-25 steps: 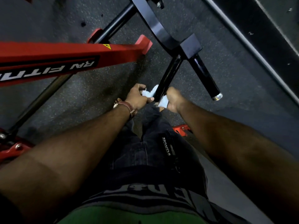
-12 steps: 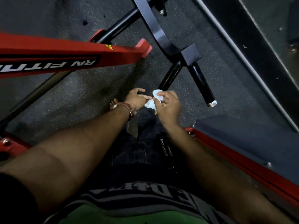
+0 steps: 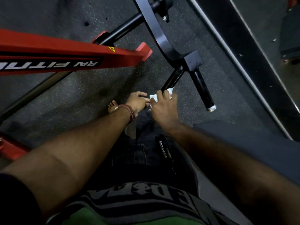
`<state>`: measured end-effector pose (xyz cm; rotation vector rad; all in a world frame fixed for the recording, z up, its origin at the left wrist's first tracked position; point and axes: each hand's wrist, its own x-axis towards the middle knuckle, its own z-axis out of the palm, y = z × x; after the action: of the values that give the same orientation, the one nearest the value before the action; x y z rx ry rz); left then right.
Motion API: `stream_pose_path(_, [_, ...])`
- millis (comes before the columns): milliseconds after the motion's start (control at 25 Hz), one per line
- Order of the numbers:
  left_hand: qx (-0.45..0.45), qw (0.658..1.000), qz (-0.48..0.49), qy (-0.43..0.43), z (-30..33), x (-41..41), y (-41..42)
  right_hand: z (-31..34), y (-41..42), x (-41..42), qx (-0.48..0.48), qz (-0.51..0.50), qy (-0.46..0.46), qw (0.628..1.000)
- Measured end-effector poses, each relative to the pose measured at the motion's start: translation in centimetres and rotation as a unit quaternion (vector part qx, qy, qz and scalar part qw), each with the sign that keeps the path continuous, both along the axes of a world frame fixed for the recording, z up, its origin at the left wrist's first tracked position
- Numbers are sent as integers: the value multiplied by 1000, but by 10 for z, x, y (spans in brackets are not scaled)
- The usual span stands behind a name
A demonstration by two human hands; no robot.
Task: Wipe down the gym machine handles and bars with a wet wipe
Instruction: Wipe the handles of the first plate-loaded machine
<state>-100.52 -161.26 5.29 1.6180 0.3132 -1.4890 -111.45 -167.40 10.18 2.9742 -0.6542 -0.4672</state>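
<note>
A white wet wipe [image 3: 153,97] is bunched at the lower end of a black handle bar [image 3: 172,80] on the machine. My right hand [image 3: 164,108] grips the wipe with curled fingers, right at the bar's end. My left hand [image 3: 137,101], with a brown strap on its wrist, sits just left of the wipe and its fingertips touch the wipe's edge. A second black handle [image 3: 203,90] with a chrome end cap sticks out to the right, untouched. Both handles join a black block [image 3: 193,60] on a curved black arm [image 3: 155,28].
A red frame beam [image 3: 68,54] with white lettering crosses the left side. A black rod [image 3: 120,32] and a steel rod [image 3: 32,93] run under it. A dark padded seat [image 3: 253,143] lies right of my legs. Speckled rubber floor [image 3: 81,95] below; a bare foot [image 3: 112,106] shows.
My right hand has slid over the wipe and bunched it at the bar's end. My left hand let go of the wipe's left side and now only touches it. The view shifted slightly.
</note>
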Motion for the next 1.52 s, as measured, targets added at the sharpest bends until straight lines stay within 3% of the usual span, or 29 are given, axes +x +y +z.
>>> stream_pose_path(120, [7, 1000, 8, 10, 3, -1, 2, 0, 11, 3, 22, 60, 19, 998])
stream_pose_path(160, [8, 1000, 11, 18, 4, 0, 2, -3, 4, 6, 38, 36, 31, 998])
stream_pose_path(280, [4, 999, 13, 48, 7, 4, 1, -4, -9, 16, 52, -164, -14, 985])
stream_pose_path(320, [7, 999, 10, 44, 8, 6, 1, -7, -3, 14, 60, -157, -24, 985])
stream_pose_path(440, [24, 999, -9, 22, 4, 5, -1, -7, 16, 0, 44, 45, 14, 998])
stream_pose_path(480, [20, 999, -9, 27, 4, 5, 0, -7, 8, 1, 55, 21, 0, 998])
stream_pose_path(600, [4, 998, 10, 66, 7, 9, -1, -1, -11, 3, 112, -203, -130, 964])
stream_pose_path(680, [6, 998, 7, 63, 10, 11, 0, 0, -3, -6, 166, -345, -242, 891])
stream_pose_path(720, [5, 998, -3, 57, 11, 10, 0, -1, 1, -8, 225, -452, -301, 809])
stream_pose_path(760, [4, 999, -10, 50, 10, 9, -1, -4, -1, -6, 295, -568, -357, 680])
stream_pose_path(800, [6, 999, -18, 38, 8, 8, 0, -10, -6, -3, 372, -654, -396, 526])
stream_pose_path(840, [8, 999, -26, 26, 5, 7, 0, -16, -12, -1, 439, -696, -409, 394])
stream_pose_path(880, [14, 999, -36, 12, 3, 6, 0, -22, -18, 1, 488, -705, -404, 318])
stream_pose_path(920, [23, 999, -45, -2, 1, 5, 0, -28, -20, 1, 520, -705, -380, 298])
stream_pose_path(1000, [35, 997, -60, -23, 0, 2, 1, -28, -20, 0, 578, -694, -293, 313])
stream_pose_path(1080, [39, 995, -76, -43, -1, 1, 1, -23, -24, -2, 620, -691, -236, 289])
stream_pose_path(1240, [39, 990, -109, -75, -4, 1, 2, -29, -47, 6, 627, -687, -328, 165])
stream_pose_path(1280, [36, 989, -115, -82, -3, 2, 2, -30, -44, 8, 626, -688, -328, 163])
stream_pose_path(1320, [33, 989, -117, -89, -2, 3, 2, -30, -37, 10, 627, -691, -306, 189])
stream_pose_path(1400, [26, 988, -112, -99, -4, 4, 1, -33, -28, 9, 619, -692, -253, 272])
stream_pose_path(1440, [22, 989, -108, -98, -5, 5, 0, -31, -32, 9, 615, -691, -253, 283])
stream_pose_path(1520, [7, 991, -107, -85, -4, 6, -1, -28, -56, 9, 594, -688, -332, 251])
